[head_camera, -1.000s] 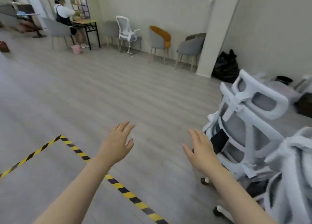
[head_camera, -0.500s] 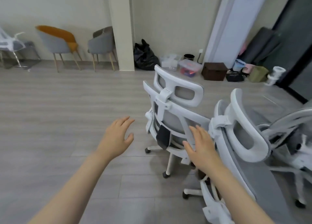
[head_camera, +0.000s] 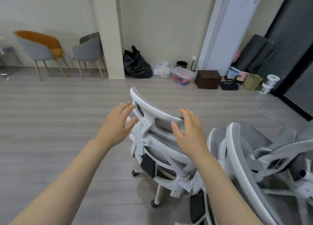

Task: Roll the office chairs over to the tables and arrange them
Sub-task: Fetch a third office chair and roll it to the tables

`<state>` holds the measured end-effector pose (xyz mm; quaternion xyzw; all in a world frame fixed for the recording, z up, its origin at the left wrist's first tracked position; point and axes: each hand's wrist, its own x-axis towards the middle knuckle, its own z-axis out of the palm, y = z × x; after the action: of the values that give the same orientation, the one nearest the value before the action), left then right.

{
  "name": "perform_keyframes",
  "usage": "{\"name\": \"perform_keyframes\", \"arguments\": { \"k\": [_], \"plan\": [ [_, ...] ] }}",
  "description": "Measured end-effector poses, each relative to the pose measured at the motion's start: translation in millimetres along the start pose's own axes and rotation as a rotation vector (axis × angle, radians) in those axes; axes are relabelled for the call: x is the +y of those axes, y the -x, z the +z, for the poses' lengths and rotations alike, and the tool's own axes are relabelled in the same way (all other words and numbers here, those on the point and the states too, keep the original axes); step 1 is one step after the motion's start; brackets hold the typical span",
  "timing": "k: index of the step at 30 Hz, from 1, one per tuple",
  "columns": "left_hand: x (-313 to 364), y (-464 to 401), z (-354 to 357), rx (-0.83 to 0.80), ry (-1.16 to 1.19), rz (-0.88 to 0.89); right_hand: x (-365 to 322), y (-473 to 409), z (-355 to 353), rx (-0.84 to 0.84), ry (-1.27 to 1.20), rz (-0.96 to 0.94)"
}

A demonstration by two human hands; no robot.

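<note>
A white-framed office chair (head_camera: 162,158) with grey mesh stands on castors just in front of me, its back toward me. Its curved headrest (head_camera: 152,108) is between my hands. My left hand (head_camera: 118,123) hovers at the headrest's left end, fingers spread, fingertips close to the frame. My right hand (head_camera: 189,131) hovers at the right end, fingers apart, holding nothing. A second white office chair (head_camera: 237,157) stands close on the right, and part of a third (head_camera: 288,158) shows beyond it. No table is in view.
A pillar (head_camera: 110,31) rises at the back, with a black rubbish bag (head_camera: 135,63), plastic boxes (head_camera: 182,75) and a brown basket (head_camera: 208,78) along the wall. Two grey armchairs (head_camera: 42,50) stand back left. Bare grey floor (head_camera: 59,123) stretches to the left.
My view swung right and came nearer to the office chairs. Both hands rose and reached forward to either end of the nearest chair's headrest.
</note>
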<state>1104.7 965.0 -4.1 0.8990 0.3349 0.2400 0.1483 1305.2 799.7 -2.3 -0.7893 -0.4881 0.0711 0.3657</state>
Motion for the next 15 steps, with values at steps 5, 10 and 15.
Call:
{"name": "perform_keyframes", "arguments": {
  "k": [5, 10, 15],
  "plan": [
    [-6, -57, 15, 0.053, 0.021, 0.037, 9, -41, 25, 0.052, 0.056, -0.065],
    [-25, -88, 26, 0.085, 0.024, 0.085, 13, -62, 46, 0.384, 0.057, -0.087],
    [-46, -111, 18, -0.034, -0.018, 0.083, 6, -85, 60, 0.454, 0.092, -0.185]
  ]
}}
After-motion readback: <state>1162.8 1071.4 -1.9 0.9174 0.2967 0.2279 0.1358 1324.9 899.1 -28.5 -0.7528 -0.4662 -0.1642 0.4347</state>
